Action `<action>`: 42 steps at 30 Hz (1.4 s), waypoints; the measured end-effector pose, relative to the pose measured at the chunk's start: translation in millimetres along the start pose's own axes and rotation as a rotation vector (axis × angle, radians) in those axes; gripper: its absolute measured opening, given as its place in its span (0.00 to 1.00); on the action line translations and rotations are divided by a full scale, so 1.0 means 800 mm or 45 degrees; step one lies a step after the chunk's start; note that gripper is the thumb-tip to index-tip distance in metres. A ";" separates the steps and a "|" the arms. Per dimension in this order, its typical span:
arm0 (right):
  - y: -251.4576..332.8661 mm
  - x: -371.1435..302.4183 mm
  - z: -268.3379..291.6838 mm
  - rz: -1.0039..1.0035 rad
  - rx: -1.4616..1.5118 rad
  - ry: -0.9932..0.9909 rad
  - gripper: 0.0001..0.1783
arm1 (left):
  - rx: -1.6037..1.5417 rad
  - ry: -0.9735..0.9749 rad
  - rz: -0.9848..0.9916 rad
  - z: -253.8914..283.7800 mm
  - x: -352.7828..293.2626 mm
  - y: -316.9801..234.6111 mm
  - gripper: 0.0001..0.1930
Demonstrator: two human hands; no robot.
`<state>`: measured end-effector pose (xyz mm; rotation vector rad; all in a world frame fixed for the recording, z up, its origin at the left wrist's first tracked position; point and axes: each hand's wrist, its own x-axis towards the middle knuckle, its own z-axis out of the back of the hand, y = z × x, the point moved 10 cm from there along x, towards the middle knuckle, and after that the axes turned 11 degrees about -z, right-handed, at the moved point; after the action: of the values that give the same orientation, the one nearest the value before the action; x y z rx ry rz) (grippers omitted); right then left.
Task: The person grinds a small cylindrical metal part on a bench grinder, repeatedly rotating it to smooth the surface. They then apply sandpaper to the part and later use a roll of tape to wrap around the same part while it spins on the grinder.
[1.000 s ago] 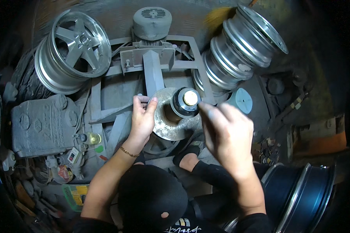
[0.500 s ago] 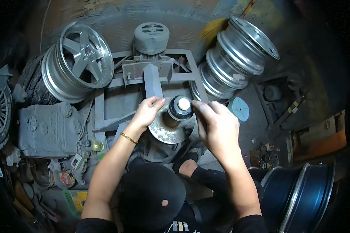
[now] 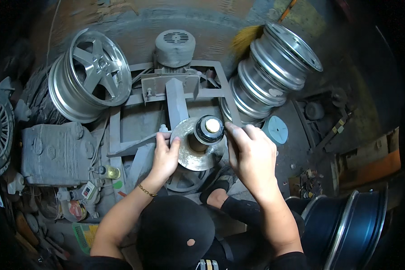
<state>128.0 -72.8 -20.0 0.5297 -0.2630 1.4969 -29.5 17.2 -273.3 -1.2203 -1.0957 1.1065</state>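
A round, worn metal flange plate (image 3: 184, 155) sits at the middle of the frame on a spindle. Rising from its centre is a dark hub with a black collar and a pale round cap (image 3: 212, 125). My left hand (image 3: 166, 155) is at the plate's left edge, thumb and fingers closed on the rim. On the other side, my right hand (image 3: 252, 146) is curled beside the black collar, fingertips close to the plate's right edge. Whatever lies within those curled right fingers is hidden. A spoked wheel (image 3: 186, 180) shows partly below the plate.
A grey steel frame carries a motor (image 3: 175, 47) behind the plate. One five-spoke alloy rim (image 3: 83, 74) leans at left; several rims (image 3: 274, 67) are stacked at right. Dark blue barrels (image 3: 346, 229) stand at lower right. A dusty grey box (image 3: 56, 153) is at left.
My left hand has moved down along the plate's left edge, from its upper left side. The right hand stays by the collar. The whole view has shifted slightly.
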 end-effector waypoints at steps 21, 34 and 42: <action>-0.014 0.013 -0.009 -0.084 0.201 0.040 0.12 | -0.170 0.433 -0.103 -0.054 0.085 -0.025 0.17; -0.014 -0.007 0.009 -0.123 0.275 -0.160 0.11 | -0.265 -0.017 -0.019 -0.027 0.030 -0.029 0.13; -0.008 -0.015 -0.012 -0.103 0.184 -0.032 0.20 | 0.292 -0.046 -0.225 -0.002 0.001 -0.032 0.17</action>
<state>132.1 -78.1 -35.2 0.6672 -0.1514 1.4381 -26.4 17.1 -247.5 -0.9092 -1.0506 1.0880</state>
